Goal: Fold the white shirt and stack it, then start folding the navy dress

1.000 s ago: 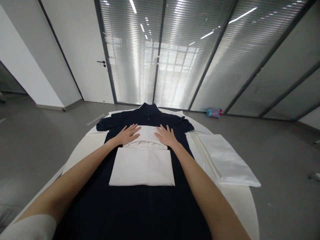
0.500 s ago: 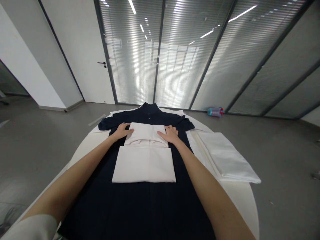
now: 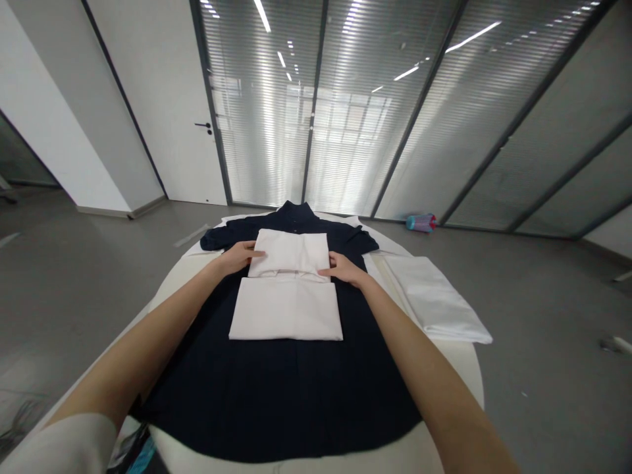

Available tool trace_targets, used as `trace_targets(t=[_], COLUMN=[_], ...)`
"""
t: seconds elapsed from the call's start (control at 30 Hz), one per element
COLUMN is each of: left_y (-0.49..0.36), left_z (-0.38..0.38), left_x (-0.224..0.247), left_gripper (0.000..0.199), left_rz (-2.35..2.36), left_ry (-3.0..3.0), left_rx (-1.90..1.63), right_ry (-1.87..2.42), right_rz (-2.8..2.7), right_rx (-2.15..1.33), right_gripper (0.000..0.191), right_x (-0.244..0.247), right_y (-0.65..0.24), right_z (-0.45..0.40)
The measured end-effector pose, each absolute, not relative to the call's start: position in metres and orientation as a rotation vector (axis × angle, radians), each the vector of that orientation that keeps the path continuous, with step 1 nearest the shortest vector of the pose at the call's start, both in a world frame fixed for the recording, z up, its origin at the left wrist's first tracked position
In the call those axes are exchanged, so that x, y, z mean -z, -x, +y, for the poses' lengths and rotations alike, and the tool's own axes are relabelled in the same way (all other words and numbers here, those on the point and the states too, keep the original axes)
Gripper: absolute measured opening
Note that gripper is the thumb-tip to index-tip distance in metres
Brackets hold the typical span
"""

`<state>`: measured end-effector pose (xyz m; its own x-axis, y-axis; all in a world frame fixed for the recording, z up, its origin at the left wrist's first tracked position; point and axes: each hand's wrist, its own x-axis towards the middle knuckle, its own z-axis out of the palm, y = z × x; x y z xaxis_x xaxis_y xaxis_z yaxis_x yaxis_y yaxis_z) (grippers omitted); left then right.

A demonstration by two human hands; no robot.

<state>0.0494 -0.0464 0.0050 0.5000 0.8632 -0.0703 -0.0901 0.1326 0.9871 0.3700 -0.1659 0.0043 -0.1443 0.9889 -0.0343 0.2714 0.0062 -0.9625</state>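
Observation:
Two flat white folded pieces of cloth lie on a dark navy shirt (image 3: pixel 286 395), one behind the other. The far piece (image 3: pixel 289 253) sits just below the collar, and the near piece (image 3: pixel 286 309) is wider. My left hand (image 3: pixel 237 258) lies against the far piece's left edge, with fingers together. My right hand (image 3: pixel 343 268) touches its right edge the same way. Whether either hand grips the cloth cannot be told. The shirt's sleeves spread out to both sides.
The shirt lies on a round white table (image 3: pixel 296 454). A stack of folded white cloth (image 3: pixel 432 299) lies to its right. A blue and pink bottle (image 3: pixel 421 222) lies on the grey floor by the glass wall with blinds. A white door stands at the far left.
My hands have moved from on top of the white cloth to its side edges. The far white piece now reaches closer to the collar. The view has tilted, showing more of the shirt's lower part.

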Motion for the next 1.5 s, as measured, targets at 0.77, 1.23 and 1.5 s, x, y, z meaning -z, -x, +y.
trace_targets(t=[0.77,1.23,1.5], left_y=[0.009,0.000,-0.002], left_z=[-0.143,-0.125,-0.143], left_x=[0.011,0.019,-0.020], left_gripper=[0.044,0.045,0.043], left_rz=[0.724,0.794,0.838], left_ry=[-2.713,-2.751,-2.748], left_rx=[-0.702,-0.721,-0.908], right_ry=[1.568,1.698,1.550], right_rz=[-2.308,-2.312,-2.326], right_rx=[0.072,0.180,0.075], right_gripper=[0.054,0.051,0.055], right_x=[0.013,0.010,-0.018], right_y=[-0.346,-0.348,-0.356], right_z=[-0.250,-0.229,-0.242])
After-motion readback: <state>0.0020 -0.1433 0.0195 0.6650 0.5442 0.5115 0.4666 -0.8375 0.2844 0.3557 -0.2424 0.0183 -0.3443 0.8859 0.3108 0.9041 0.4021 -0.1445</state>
